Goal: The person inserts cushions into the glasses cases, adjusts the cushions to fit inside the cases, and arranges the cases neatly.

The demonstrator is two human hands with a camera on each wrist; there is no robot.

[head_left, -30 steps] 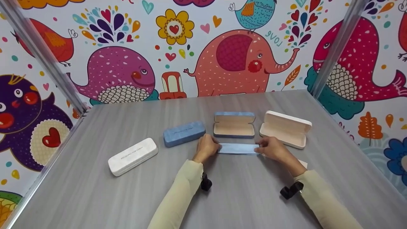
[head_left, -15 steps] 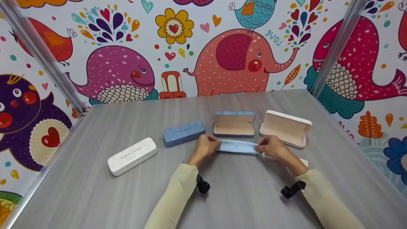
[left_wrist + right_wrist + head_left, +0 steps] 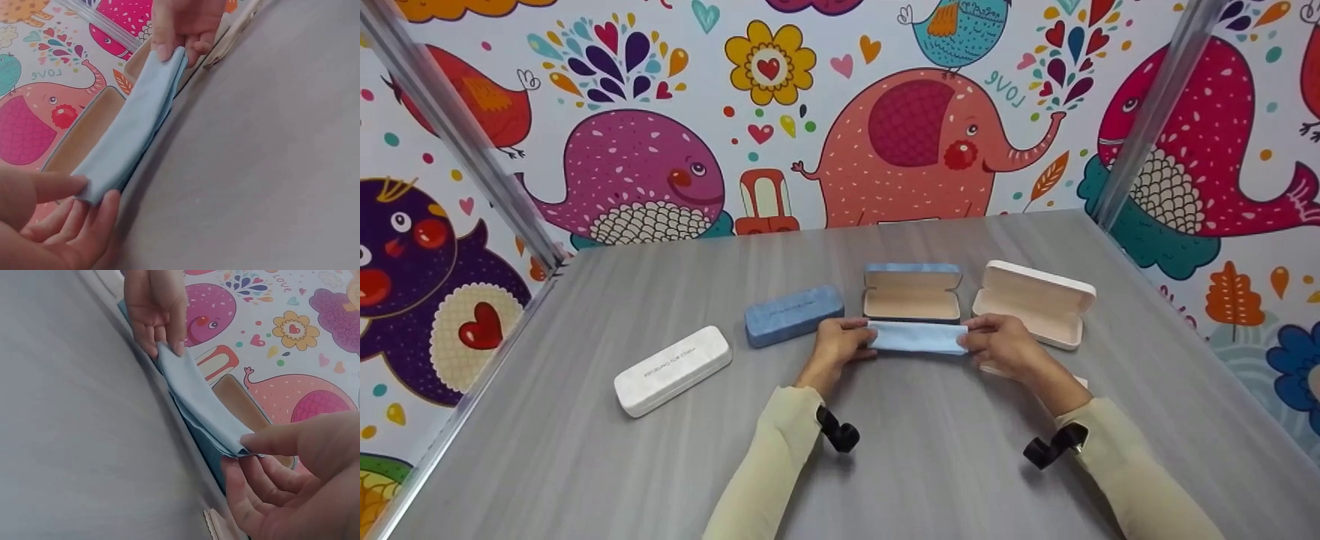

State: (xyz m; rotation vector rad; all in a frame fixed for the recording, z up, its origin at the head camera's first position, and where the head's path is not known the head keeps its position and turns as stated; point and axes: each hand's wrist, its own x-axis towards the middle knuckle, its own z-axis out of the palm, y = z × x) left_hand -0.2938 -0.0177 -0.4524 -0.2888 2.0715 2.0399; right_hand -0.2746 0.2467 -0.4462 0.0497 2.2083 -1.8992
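Observation:
A light blue cloth (image 3: 916, 337), folded into a long strip, is stretched between the two hands. My left hand (image 3: 840, 345) pinches its left end, thumb on top and fingers beneath. At the other end my right hand (image 3: 1003, 346) pinches it the same way. Layered folds show along the cloth's edge in the left wrist view. Just behind the cloth stands an open blue glasses case (image 3: 912, 294) with a beige lining; the cloth overlaps its front edge in the head view. An open white glasses case (image 3: 1033, 306) stands behind my right hand.
Left of the hands lie a closed blue glasses case (image 3: 795, 315) and a closed white glasses case (image 3: 673, 370) on the grey table (image 3: 585, 465). A pale cloth (image 3: 216, 526) lies partly hidden under my right forearm. A patterned wall closes off the back.
Both hands have lifted the folded cloth from the table and moved it away from me, up to the front of the open blue case. The cases have stayed put.

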